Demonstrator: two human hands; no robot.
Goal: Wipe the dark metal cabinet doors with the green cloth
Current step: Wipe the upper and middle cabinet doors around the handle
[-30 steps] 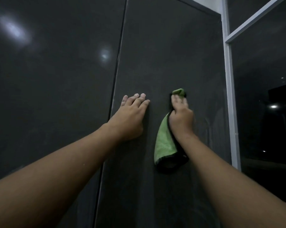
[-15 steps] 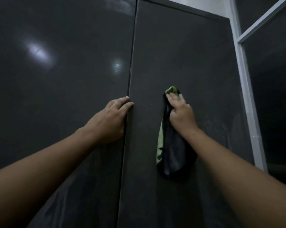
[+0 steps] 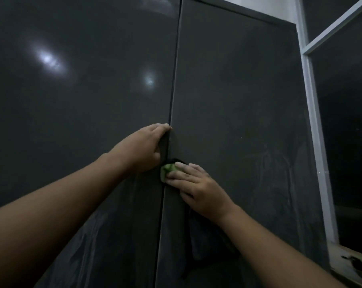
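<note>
Two tall dark metal cabinet doors fill the view, the left door (image 3: 82, 121) and the right door (image 3: 238, 100), meeting at a vertical seam. My right hand (image 3: 196, 188) presses the green cloth (image 3: 166, 169) flat against the right door at the seam with straight fingers. Only a green corner shows past the fingertips. The rest of the cloth hangs dark below my wrist. My left hand (image 3: 144, 146) arches just above it, its fingertips touching the seam and holding nothing. Faint smear marks show on both doors lower down.
A white window frame (image 3: 313, 121) runs up the cabinet's right side, with dark glass beyond it. A window sill (image 3: 346, 260) carrying some small items shows at the bottom right. White wall is visible above the cabinet.
My right hand has slid the cloth left and down from the middle of the right door to the seam. My left hand stayed at the seam and arched up, and the view tilted upward.
</note>
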